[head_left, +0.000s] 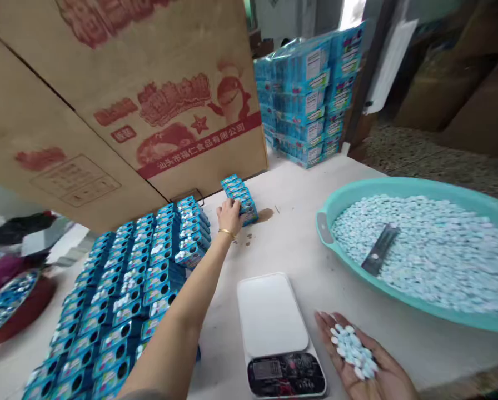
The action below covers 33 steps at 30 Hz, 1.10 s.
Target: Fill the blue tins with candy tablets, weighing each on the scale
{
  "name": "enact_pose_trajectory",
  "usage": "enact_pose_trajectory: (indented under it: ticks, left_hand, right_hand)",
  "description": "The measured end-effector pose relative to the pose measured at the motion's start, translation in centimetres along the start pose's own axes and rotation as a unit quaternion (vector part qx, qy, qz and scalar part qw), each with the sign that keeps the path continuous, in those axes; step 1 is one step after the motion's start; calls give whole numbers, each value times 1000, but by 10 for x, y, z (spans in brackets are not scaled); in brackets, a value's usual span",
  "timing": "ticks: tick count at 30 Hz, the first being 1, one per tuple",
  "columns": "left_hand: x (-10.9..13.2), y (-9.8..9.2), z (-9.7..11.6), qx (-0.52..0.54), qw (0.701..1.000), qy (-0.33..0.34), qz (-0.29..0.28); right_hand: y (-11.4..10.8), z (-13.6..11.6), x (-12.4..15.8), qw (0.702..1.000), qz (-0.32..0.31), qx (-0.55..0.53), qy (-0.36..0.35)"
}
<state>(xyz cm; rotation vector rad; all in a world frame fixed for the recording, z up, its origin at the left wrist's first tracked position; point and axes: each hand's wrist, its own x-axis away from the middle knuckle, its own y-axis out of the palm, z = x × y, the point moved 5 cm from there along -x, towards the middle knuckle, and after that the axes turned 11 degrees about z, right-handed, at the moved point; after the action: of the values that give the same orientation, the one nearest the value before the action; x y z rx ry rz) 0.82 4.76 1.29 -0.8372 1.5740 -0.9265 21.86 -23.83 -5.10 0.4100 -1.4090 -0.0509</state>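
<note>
My left hand reaches to the far side of the table, its fingers curled against the near end of a short row of small blue boxes. It appears to grip one of them, though the fingertips are partly hidden. Palm up and cupped, my right hand holds a small heap of pale blue and white oval candies. Between my arms lies a white digital scale with nothing on its plate. To the right, a turquoise tub is filled with the same candies, and a dark metal scoop rests in them.
Left of my arm stand several long rows of open blue boxes, some showing candies at their openings. Large cardboard cartons border the back. Plastic-wrapped blue packs are stacked behind. A red basin sits far left.
</note>
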Motion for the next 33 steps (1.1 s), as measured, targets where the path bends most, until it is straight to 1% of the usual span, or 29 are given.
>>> enact_pose_trajectory:
  ticks: [3, 6, 8, 10, 11, 13, 14, 16, 17, 19, 21, 23, 25, 27, 29, 31, 33]
  left_hand:
    - [9, -10, -2, 2, 1000, 6, 1]
    - [34, -34, -13, -3, 999, 34, -23]
    - [57, -55, -29, -36, 998, 27, -49]
    - [81, -72, -51, -101, 992, -6, -78]
    - [92, -78, -62, -131, 987, -20, -93]
    - [109, -83, -77, -163, 979, -29, -119]
    - [115, -84, -81, -164, 978, -25, -129]
    - [122, -87, -79, -148, 980, -4, -135]
    - [124, -90, -74, -139, 981, 8, -135]
    - [127, -104, -53, -114, 983, 47, -134]
    - [131, -122, -24, -79, 982, 98, -143]
    - [137, -140, 11, -35, 973, 152, -168]
    - [146, -153, 45, 2, 963, 197, -187]
    - [153, -157, 74, 22, 954, 233, -190]
    - [159, -153, 94, 31, 947, 259, -186]
    - [162, -148, 106, 39, 943, 276, -185]
    - [160, -146, 110, 53, 941, 281, -182]
  right_hand:
    - [1, 0, -1, 1000, -11, 22, -11]
    - [-4, 0, -2, 999, -3, 40, -18]
    - [-7, 0, -4, 998, 0, 53, -23]
    - [-9, 3, -5, 997, -12, 68, -24]
    - [-9, 6, -5, 997, -23, 74, -24]
    - [-9, 12, -3, 995, -45, 83, -22]
    - [-8, 15, 0, 994, -55, 87, -21]
    - [-9, 21, 6, 994, -66, 90, -23]
    - [-9, 22, 9, 993, -70, 91, -26]
    - [-12, 22, 15, 992, -79, 90, -36]
    - [-16, 18, 18, 991, -84, 88, -52]
    - [-21, 13, 20, 990, -84, 86, -68]
    - [-25, 9, 21, 989, -85, 88, -77]
    - [-29, 7, 23, 988, -90, 90, -81]
    - [-31, 6, 25, 988, -94, 90, -84]
    - [-33, 4, 26, 988, -95, 89, -85]
    - [-35, 2, 26, 988, -93, 86, -87]
